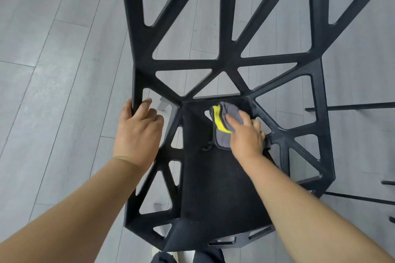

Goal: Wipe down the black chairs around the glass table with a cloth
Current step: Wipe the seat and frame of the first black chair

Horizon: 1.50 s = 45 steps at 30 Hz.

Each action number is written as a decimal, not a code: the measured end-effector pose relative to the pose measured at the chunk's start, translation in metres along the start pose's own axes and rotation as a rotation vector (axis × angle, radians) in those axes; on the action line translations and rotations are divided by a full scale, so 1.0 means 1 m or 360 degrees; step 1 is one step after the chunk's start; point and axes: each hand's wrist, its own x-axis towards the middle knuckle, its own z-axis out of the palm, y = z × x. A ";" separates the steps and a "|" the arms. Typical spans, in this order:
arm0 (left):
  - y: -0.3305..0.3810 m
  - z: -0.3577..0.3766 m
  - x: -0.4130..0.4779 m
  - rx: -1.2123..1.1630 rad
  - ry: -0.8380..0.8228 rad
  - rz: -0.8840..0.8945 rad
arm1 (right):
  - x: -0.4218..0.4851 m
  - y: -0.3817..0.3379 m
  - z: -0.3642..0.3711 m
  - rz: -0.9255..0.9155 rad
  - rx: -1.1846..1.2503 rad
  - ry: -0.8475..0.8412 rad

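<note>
Bare forearms w/ uncovered wrists, bare left hand (136,132) & right hand (245,136), dark navy fabric trouser leg (166,260) well below, btwn hands, pale white shoe (184,254) beside it

Floor: we see grey planks (64,70) laid in long boards, thin seams between them.
Bars: we make out thin black bars (350,105) at the right edge.

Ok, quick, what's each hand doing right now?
Left hand: closed round the chair frame.
Right hand: open, fingers pressing the cloth onto the chair.
</note>
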 end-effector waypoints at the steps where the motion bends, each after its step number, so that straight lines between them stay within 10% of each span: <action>1: 0.001 -0.002 0.000 0.0017 -0.0018 -0.0018 | -0.015 0.001 0.006 0.0021 0.0001 -0.0008; 12: 0.008 -0.019 -0.003 0.0140 -0.0140 -0.0056 | -0.169 -0.003 0.023 -0.0901 0.0147 -0.0388; 17: 0.009 -0.015 -0.004 0.0159 -0.0121 -0.0053 | -0.055 -0.027 -0.021 -0.0455 0.0378 -0.0108; 21: 0.010 -0.009 -0.004 0.0168 -0.0047 -0.0069 | 0.009 -0.052 -0.019 -0.0435 0.0045 -0.0431; 45: 0.016 -0.004 -0.011 0.0276 -0.0044 -0.0093 | -0.245 0.001 0.055 -0.0872 -0.0149 0.0074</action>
